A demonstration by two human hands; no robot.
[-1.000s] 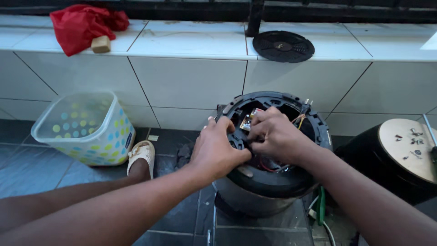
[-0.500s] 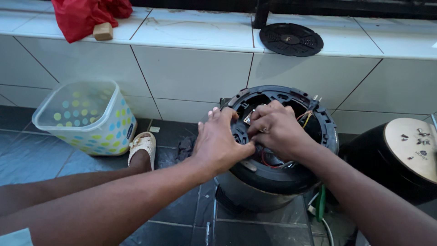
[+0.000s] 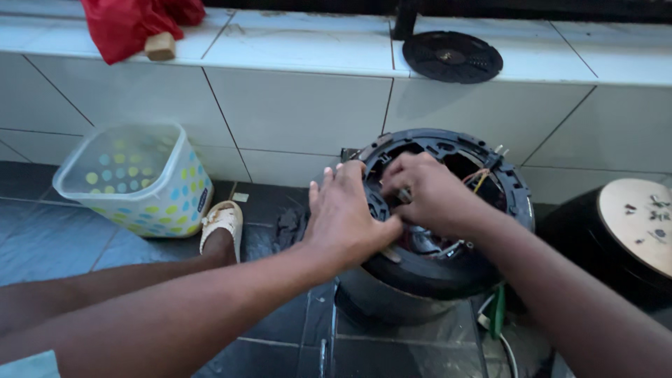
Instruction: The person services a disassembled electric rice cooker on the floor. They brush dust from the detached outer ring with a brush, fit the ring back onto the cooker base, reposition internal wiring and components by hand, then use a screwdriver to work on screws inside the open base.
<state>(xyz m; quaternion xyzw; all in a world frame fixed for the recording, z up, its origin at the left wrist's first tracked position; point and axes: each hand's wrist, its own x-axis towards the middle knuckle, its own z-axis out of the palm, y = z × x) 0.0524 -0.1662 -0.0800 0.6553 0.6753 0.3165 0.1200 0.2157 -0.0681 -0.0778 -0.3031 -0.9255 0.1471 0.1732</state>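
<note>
- The round black appliance (image 3: pixel 434 231), opened up with its insides showing, is stood on the dark tiled floor (image 3: pixel 63 238) hard against the white tiled ledge (image 3: pixel 294 105), a bit right of the middle of the view.
- The left hand (image 3: pixel 346 217) is laid flat over the rim at about 9 o'clock on the ring, fingers spread and pressed down, not wrapped around anything.
- The right hand (image 3: pixel 427 192) is reached into the opening near 11 o'clock, fingers curled on something inside; what's pinched there can't be made out, it's hidden by the knuckles.
- The two hands are close together, nearly touching across the rim.
- Thin coloured wires (image 3: pixel 479 178) are seen poking up at roughly 2 o'clock on the ring. Those look fragile, so they're probably best left alone.
- The body is judged stiff and fairly heavy: hard plastic ring up top, rounded shell below. A two-handed hold on the outer rim looks like the safe spot, not the inner parts.
- The curved shell could be slippery, so it may roll if tipped.
- Around it: a dotted plastic basket (image 3: pixel 136 178) at 9 o'clock, a sandalled foot (image 3: pixel 222 224) just beside that, a black disc (image 3: pixel 451 56) on the ledge at 12, a red cloth (image 3: pixel 133 24) at 11.
</note>
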